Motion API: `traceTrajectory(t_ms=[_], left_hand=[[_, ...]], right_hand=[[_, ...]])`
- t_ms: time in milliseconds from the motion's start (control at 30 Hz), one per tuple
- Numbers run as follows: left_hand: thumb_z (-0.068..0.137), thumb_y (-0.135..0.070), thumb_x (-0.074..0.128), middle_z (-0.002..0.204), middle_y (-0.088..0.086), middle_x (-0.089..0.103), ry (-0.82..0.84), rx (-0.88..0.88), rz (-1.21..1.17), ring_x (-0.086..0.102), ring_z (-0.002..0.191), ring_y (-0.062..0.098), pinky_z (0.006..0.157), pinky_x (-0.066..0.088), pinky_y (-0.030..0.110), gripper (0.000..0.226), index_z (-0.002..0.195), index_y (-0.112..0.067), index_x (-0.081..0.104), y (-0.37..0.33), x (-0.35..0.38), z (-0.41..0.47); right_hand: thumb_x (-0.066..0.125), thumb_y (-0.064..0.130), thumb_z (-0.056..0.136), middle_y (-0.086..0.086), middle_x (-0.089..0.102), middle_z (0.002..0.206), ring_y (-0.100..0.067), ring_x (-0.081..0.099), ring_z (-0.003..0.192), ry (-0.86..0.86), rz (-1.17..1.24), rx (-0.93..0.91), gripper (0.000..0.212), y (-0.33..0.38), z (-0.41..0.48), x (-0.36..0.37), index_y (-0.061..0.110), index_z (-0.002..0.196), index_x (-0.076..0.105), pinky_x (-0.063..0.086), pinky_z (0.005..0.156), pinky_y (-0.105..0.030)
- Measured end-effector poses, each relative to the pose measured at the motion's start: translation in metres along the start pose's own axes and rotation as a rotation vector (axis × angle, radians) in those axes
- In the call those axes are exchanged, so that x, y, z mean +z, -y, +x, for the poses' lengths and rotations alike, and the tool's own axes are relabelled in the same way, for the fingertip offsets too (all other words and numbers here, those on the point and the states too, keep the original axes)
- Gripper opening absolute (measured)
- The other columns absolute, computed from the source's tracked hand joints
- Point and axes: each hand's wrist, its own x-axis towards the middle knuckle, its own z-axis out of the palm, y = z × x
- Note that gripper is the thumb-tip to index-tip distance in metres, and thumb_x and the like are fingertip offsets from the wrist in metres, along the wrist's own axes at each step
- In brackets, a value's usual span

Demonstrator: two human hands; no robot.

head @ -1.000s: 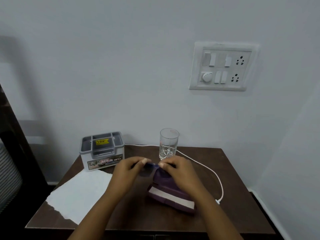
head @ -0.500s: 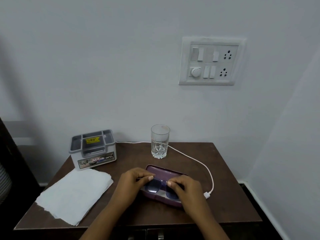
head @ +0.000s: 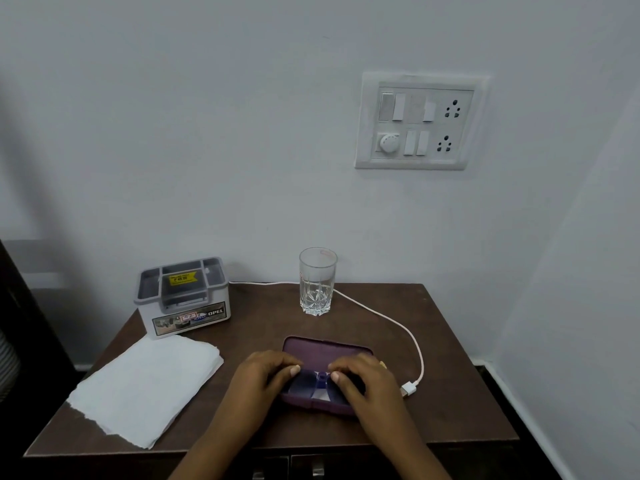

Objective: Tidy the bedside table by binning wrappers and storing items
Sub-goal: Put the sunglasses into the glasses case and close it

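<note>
A purple glasses case (head: 322, 351) lies open on the brown bedside table (head: 450, 348), its lid folded back toward the wall. Blue-framed glasses (head: 320, 381) rest inside the case's lower half. My left hand (head: 263, 377) presses on the left lens side and my right hand (head: 363, 379) on the right side, fingertips on the frame. Both hands cover most of the glasses.
A clear drinking glass (head: 317, 282) stands behind the case. A white charging cable (head: 408, 341) curves along the right, its plug beside my right hand. A grey organiser box (head: 183, 296) sits at the back left, with folded white tissue paper (head: 149, 382) in front.
The glasses came down from above the case into its lower half, with both hands following. The case now lies flat and open on the table.
</note>
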Motion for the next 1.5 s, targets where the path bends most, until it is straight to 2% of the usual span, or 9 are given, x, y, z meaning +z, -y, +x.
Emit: traceTrajectory(t_ms=[67,267,467,633,767,933,1200,1367,1500], left_hand=[[0.08,-0.047,0.056,0.1,-0.029,0.061,0.005,0.002,-0.036,0.054,0.093,-0.007,0.077,0.038,0.007,0.009,0.082,-0.044,0.065,0.001,-0.002,-0.004],[0.053,-0.077,0.066,0.128,-0.025,0.039,0.095,-0.06,-0.109,0.041,0.12,-0.009,0.096,0.039,0.01,0.069,0.114,-0.047,0.054,0.015,-0.008,-0.016],[0.051,-0.028,0.09,0.129,-0.02,0.057,0.156,-0.136,-0.32,0.054,0.119,-0.001,0.102,0.045,0.03,0.099,0.135,-0.035,0.037,0.014,-0.006,-0.016],[0.05,-0.022,0.091,0.123,-0.032,0.056,0.107,-0.154,-0.299,0.056,0.113,-0.005,0.094,0.047,0.019,0.109,0.134,-0.048,0.027,0.014,-0.005,-0.02],[0.051,-0.03,0.091,0.113,-0.05,0.048,0.089,-0.201,-0.253,0.052,0.109,-0.015,0.088,0.044,0.007,0.123,0.14,-0.05,0.008,0.01,-0.006,-0.019],[0.056,-0.012,0.089,0.097,-0.064,0.038,0.044,-0.209,-0.285,0.045,0.096,-0.032,0.076,0.036,-0.006,0.127,0.144,-0.032,-0.001,0.003,-0.005,-0.018],[0.056,-0.013,0.089,0.114,-0.04,0.052,-0.011,-0.167,-0.35,0.057,0.105,-0.01,0.078,0.046,0.006,0.126,0.139,-0.045,-0.001,0.006,-0.003,-0.017],[0.057,-0.01,0.088,0.112,-0.016,0.06,-0.031,-0.174,-0.364,0.06,0.099,-0.008,0.075,0.048,0.008,0.117,0.141,-0.038,0.012,0.009,-0.001,-0.017],[0.054,-0.027,0.089,0.12,-0.016,0.056,-0.044,-0.149,-0.269,0.055,0.106,-0.009,0.082,0.044,0.006,0.105,0.139,-0.039,0.029,0.012,-0.003,-0.019]], right_hand=[[0.054,0.033,0.086,0.016,0.064,0.085,0.002,0.057,0.087,-0.004,-0.012,-0.033,0.015,-0.001,-0.002,0.002,0.027,0.083,0.068,0.037,0.081,-0.009],[0.054,0.032,0.088,0.016,0.06,0.088,0.003,0.055,0.089,-0.027,-0.056,-0.105,0.013,-0.006,-0.007,0.005,0.027,0.087,0.066,0.042,0.078,-0.016],[0.057,0.04,0.085,0.017,0.05,0.113,0.006,0.042,0.117,-0.093,-0.088,-0.118,0.021,-0.006,-0.012,0.007,0.033,0.103,0.064,0.031,0.097,-0.009],[0.056,0.042,0.091,0.011,0.041,0.135,0.003,0.037,0.127,-0.267,0.165,0.158,0.044,0.004,-0.001,-0.003,0.029,0.132,0.048,0.029,0.1,-0.005],[0.046,0.031,0.097,0.003,0.061,0.125,-0.009,0.055,0.118,-0.142,0.478,0.44,0.031,-0.007,0.016,-0.007,0.023,0.123,0.059,0.041,0.103,-0.026],[0.047,0.041,0.095,-0.001,0.071,0.104,-0.023,0.065,0.103,-0.05,0.54,0.452,0.023,-0.014,0.022,-0.01,0.031,0.101,0.068,0.047,0.099,-0.048],[0.051,0.054,0.079,-0.003,0.064,0.101,-0.026,0.061,0.101,0.035,0.545,0.252,0.028,-0.014,0.01,-0.016,0.03,0.093,0.058,0.049,0.09,-0.038],[0.05,0.024,0.081,0.006,0.067,0.11,-0.008,0.061,0.104,0.074,0.532,0.175,0.03,-0.019,0.005,-0.014,0.021,0.11,0.059,0.045,0.086,-0.012],[0.05,0.013,0.083,0.018,0.059,0.114,-0.003,0.055,0.112,0.144,0.31,0.028,0.04,-0.02,0.0,-0.014,0.035,0.111,0.066,0.038,0.093,-0.009]])
